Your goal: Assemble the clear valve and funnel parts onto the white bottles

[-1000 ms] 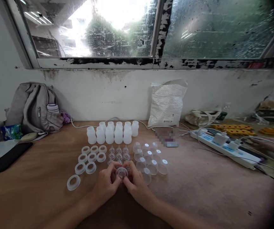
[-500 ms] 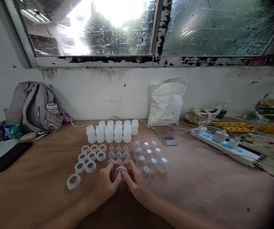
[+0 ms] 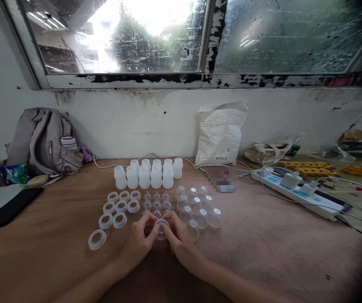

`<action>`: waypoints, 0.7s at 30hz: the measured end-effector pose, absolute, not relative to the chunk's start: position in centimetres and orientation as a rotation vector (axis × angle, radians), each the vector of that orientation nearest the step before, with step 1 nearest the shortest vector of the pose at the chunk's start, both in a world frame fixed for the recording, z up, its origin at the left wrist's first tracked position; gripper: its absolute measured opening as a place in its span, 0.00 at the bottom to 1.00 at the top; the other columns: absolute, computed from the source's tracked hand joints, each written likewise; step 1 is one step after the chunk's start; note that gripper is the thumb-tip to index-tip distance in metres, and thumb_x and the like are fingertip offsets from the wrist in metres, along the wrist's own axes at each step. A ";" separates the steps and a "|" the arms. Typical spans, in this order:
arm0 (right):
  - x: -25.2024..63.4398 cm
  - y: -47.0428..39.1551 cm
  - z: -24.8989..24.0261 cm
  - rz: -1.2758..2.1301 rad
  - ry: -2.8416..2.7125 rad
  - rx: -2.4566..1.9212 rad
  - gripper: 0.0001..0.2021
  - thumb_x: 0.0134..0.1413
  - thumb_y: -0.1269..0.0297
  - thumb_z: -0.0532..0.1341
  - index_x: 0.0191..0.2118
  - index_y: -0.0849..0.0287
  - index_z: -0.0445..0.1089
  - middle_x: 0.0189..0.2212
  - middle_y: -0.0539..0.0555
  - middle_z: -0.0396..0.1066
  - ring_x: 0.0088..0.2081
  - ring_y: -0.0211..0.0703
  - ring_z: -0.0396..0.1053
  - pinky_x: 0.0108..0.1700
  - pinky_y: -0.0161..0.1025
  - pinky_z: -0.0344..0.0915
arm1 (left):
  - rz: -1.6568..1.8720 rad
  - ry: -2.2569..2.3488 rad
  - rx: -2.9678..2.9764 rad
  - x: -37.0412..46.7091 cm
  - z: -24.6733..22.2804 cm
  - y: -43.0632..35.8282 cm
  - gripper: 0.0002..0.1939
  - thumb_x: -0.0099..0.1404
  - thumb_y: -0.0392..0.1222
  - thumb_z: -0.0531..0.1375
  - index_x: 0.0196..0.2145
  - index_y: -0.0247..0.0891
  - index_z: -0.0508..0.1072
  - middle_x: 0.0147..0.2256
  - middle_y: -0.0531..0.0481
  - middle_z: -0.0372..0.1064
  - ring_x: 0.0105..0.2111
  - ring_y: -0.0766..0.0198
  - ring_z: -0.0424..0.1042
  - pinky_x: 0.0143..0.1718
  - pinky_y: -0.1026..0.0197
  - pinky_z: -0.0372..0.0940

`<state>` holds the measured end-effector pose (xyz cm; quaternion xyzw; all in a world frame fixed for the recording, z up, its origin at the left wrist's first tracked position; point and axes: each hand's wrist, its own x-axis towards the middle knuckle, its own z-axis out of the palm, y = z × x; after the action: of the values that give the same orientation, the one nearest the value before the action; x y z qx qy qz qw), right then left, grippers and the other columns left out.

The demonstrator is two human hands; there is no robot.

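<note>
My left hand and my right hand meet at the near middle of the table. Between their fingertips they grip a translucent bottle ring, both thumbs pressing into its top. Whether a teat sits inside it is hard to make out. Just beyond my fingers stand clear teats in rows, the nearest partly covered by my hands. To the left lie several frosted rings, one larger-looking ring closest to me. On the right are clear dome caps, one close against my right hand.
White waisted bottles stand in rows behind the teats. A backpack and a black phone are at left. A silver padded bag leans on the wall. The power strip with cables lies right.
Both thumbs have shifted slightly on the ring, and its near edge shows a little more. Everything else stays where it was.
</note>
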<state>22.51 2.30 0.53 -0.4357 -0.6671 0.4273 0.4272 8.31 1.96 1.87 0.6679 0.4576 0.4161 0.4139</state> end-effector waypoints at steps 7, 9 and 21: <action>22.5 2.3 0.8 1.108 -1.683 -1.123 0.05 0.57 0.62 0.50 0.33 0.57 0.58 0.18 0.44 0.59 0.20 0.33 0.59 0.23 0.30 0.55 | 1.057 1.149 1.683 8.4 1.7 1.9 0.10 0.62 0.46 0.51 0.29 0.37 0.63 0.24 0.54 0.66 0.24 0.68 0.66 0.24 0.68 0.58; 22.5 2.3 0.7 1.106 -1.679 -1.111 0.06 0.57 0.62 0.50 0.33 0.57 0.59 0.19 0.45 0.59 0.21 0.34 0.59 0.23 0.31 0.55 | 1.047 1.161 1.694 8.4 1.7 1.9 0.10 0.62 0.46 0.51 0.29 0.37 0.62 0.24 0.54 0.66 0.24 0.67 0.66 0.23 0.68 0.58; 22.4 2.4 0.5 1.157 -1.661 -1.091 0.06 0.57 0.62 0.49 0.31 0.56 0.58 0.20 0.45 0.60 0.20 0.33 0.60 0.22 0.30 0.56 | 1.057 1.176 1.729 8.3 1.4 2.1 0.08 0.61 0.44 0.52 0.27 0.37 0.62 0.22 0.55 0.62 0.22 0.69 0.64 0.23 0.68 0.58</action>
<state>22.39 2.38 0.54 -0.4330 -0.6594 0.4591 0.4086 8.30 2.12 1.42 0.6798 0.4624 0.4157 0.3889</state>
